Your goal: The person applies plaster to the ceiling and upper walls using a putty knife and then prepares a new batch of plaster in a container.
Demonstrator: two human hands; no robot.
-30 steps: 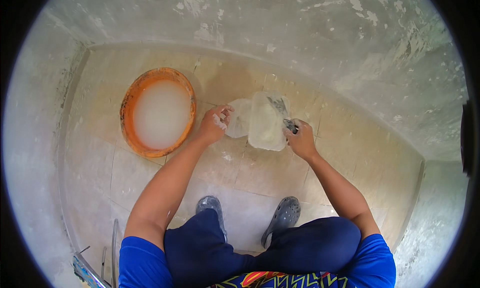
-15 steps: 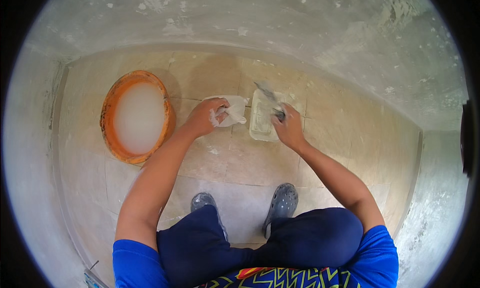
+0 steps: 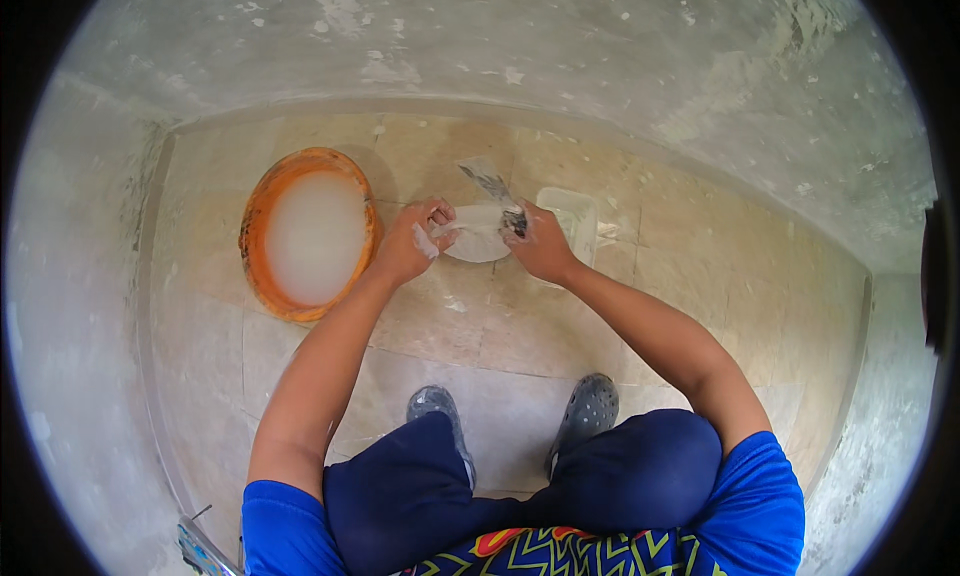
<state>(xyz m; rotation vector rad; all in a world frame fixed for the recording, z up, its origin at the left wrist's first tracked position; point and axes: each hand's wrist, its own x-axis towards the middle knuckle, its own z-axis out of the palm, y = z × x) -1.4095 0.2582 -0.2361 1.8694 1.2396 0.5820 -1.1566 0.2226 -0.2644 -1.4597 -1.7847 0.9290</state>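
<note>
My left hand (image 3: 410, 246) is closed on one edge of a thin white sheet, perhaps plastic (image 3: 472, 241). My right hand (image 3: 542, 246) grips the dark handle of a putty knife (image 3: 488, 181), its smeared blade tilted up and leftward, and its fingers are at the sheet's other edge. Partly behind the right hand, a pale rectangular tray (image 3: 580, 216) sits on the tiles with whitish residue in it. Left of the left hand stands an orange basin (image 3: 258, 216) of milky liquid.
Mottled grey walls (image 3: 540, 46) close in the tiled floor (image 3: 420, 336) at the far side and both sides. My clogged feet (image 3: 585, 411) are below my hands. Some metal item (image 3: 200, 546) lies at the lower left edge.
My right hand has moved left with the knife, from the tray over to the white sheet. My left hand has closed on that sheet, which now stretches between both hands.
</note>
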